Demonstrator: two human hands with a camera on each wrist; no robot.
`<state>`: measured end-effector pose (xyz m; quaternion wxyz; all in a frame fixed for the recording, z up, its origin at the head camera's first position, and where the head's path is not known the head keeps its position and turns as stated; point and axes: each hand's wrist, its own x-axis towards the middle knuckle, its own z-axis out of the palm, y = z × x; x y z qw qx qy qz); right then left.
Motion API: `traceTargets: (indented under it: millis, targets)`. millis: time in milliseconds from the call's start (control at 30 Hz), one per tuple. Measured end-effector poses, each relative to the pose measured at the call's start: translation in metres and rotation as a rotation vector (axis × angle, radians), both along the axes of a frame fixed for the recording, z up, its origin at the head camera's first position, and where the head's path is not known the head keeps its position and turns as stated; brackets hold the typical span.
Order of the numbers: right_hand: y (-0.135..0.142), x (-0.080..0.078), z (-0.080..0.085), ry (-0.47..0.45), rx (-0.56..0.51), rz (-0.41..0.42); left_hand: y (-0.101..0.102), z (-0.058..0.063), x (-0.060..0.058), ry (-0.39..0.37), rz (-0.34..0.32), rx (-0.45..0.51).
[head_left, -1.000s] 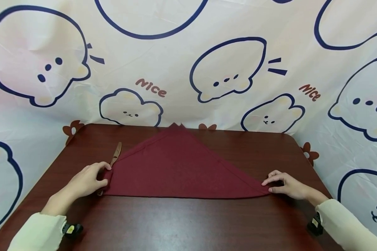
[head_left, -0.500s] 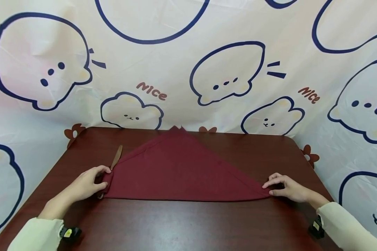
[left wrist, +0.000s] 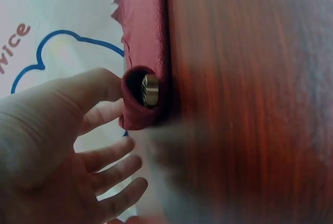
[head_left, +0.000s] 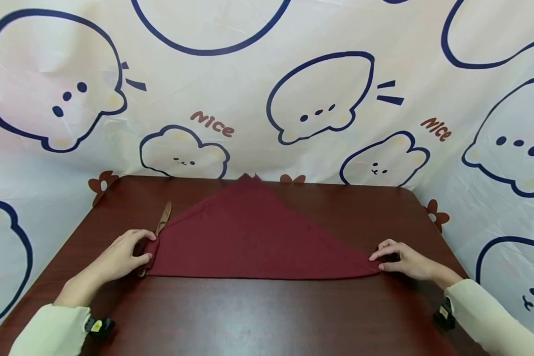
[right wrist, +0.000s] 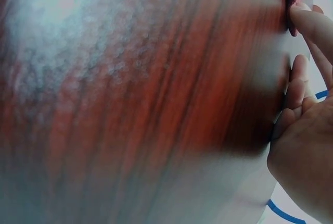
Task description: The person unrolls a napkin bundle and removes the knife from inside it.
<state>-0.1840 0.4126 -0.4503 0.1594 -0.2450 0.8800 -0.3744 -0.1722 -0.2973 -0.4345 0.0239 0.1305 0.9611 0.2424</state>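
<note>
A dark red cloth napkin (head_left: 258, 237) lies folded in a triangle, its long straight edge towards me. Its left end is rolled around a gold-coloured table knife (head_left: 164, 218), whose blade sticks out at the far side. In the left wrist view a gold end (left wrist: 150, 89) shows inside the open mouth of the roll. My left hand (head_left: 122, 254) grips this roll between thumb and forefinger, the other fingers spread below it. At the opposite end, my right hand (head_left: 405, 262) pinches the pointed corner with thumb and forefinger. The right wrist view catches only that corner's tip.
The dark brown wooden table (head_left: 258, 321) runs back to a cloth backdrop (head_left: 249, 89) printed with cartoon outlines. The napkin's far point reaches the table's back edge. Each wrist wears a small black device (head_left: 100, 327).
</note>
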Motion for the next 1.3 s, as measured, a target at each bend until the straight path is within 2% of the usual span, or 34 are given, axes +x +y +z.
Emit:
traceTargets:
  millis: [233, 467, 833, 1033, 1300]
  targets:
    - [0.000, -0.003, 0.000, 0.011, 0.028, 0.000, 0.014, 0.008, 0.001, 0.049, 0.001, -0.111]
    - [0.000, -0.004, -0.001, 0.004, 0.024, -0.005, 0.016, 0.003, -0.004, 0.058, 0.029, -0.187]
    - [-0.001, -0.001, -0.001, 0.024, 0.008, 0.010, 0.004, 0.001, -0.007, 0.011, 0.062, -0.140]
    - [-0.002, 0.000, -0.002, -0.005, 0.011, -0.001, -0.006, 0.001, -0.006, 0.001, 0.059, -0.108]
    - [-0.001, -0.001, -0.002, 0.006, 0.006, 0.004, -0.021, -0.003, -0.006, -0.023, 0.046, -0.031]
